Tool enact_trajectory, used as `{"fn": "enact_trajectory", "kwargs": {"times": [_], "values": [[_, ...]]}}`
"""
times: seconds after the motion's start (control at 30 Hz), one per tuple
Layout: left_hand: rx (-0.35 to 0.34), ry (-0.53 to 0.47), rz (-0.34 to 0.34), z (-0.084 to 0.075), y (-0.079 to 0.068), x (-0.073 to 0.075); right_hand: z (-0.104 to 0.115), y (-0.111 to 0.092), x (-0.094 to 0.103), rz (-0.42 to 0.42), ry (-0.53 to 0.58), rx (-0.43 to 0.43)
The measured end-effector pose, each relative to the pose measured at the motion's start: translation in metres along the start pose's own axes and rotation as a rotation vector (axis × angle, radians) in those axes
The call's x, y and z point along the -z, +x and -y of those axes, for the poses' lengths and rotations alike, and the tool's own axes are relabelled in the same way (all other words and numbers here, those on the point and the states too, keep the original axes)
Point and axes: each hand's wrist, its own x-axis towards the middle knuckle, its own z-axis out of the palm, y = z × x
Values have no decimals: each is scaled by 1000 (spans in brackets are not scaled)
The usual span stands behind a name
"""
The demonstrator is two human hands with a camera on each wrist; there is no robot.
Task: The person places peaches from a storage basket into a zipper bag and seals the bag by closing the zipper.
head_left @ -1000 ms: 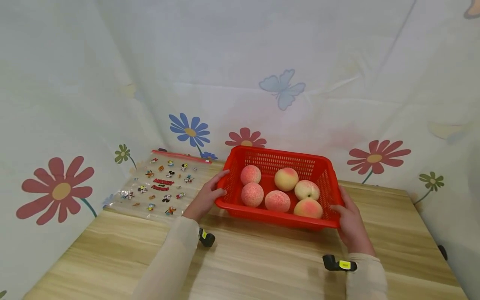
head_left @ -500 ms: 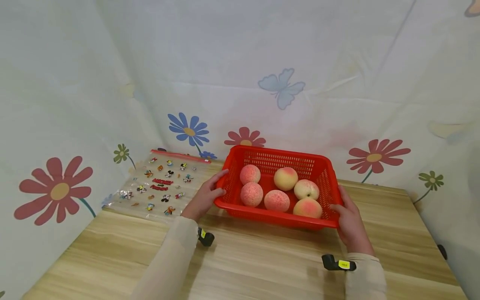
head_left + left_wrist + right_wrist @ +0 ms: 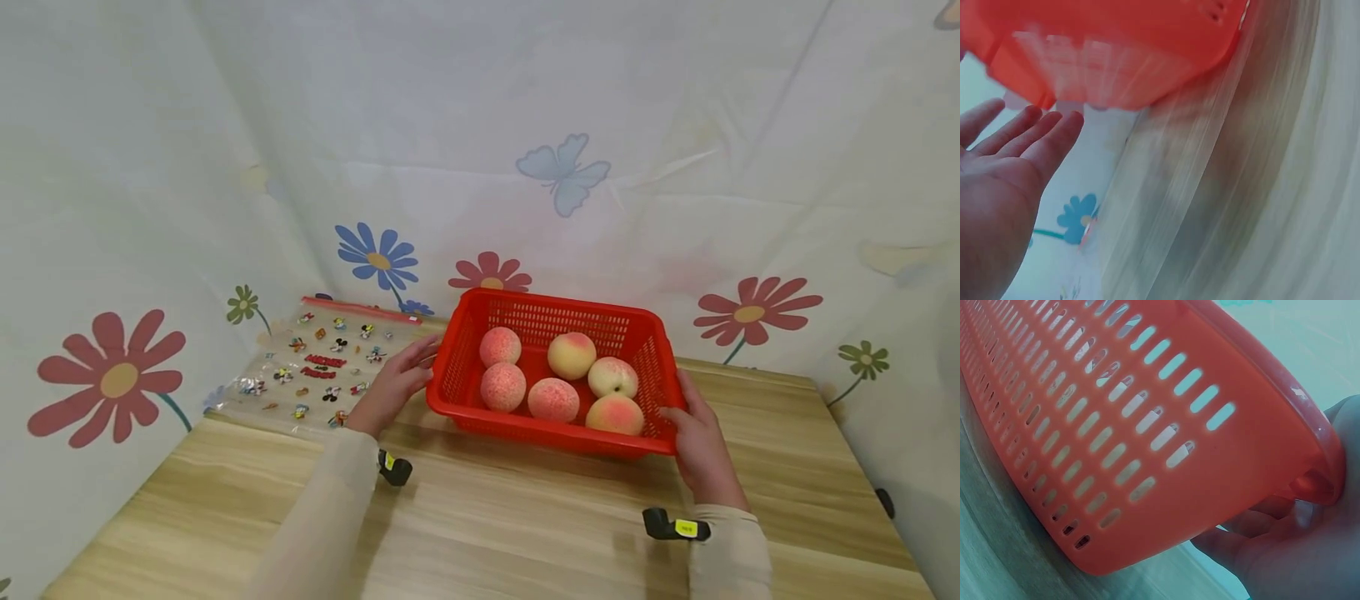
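Observation:
A red plastic basket (image 3: 551, 436) with slotted walls stands on the wooden table in the head view. Several pink and yellow peaches (image 3: 503, 387) lie inside it. My right hand (image 3: 703, 446) grips the basket's right rim, thumb over the top and fingers under the edge, as the right wrist view also shows. At the left end, my left hand (image 3: 393, 387) is beside the rim. Its fingers are extended and hold nothing; in the left wrist view the fingertips (image 3: 1071, 122) are close to the red wall, and whether they touch it I cannot tell.
A clear zip bag (image 3: 322, 367) with cartoon prints and a red zip lies flat left of the basket, partly behind my left hand. A flower-printed cloth (image 3: 637, 125) hangs behind and at both sides of the wooden table (image 3: 480, 533).
My left hand has let go of the basket's left rim and shifted slightly left. The right hand keeps its grip; basket and peaches have stayed in place.

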Motion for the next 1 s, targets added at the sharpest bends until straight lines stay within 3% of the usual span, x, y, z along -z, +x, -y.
{"fn": "enact_trajectory", "kwargs": {"times": [0.13, 0.43, 0.87, 1.0], "values": [[8, 54, -34, 0, -3, 11, -1, 1, 1, -8, -13, -3], [42, 276, -101, -3, -9, 29, -2, -1, 1, -20, -25, -7], [189, 609, -181, 5, -12, 55, -1, -1, -2, -25, -33, -5], [226, 659, -200, 9, -13, 63, 1, 0, -2, -26, -35, -8]]}}
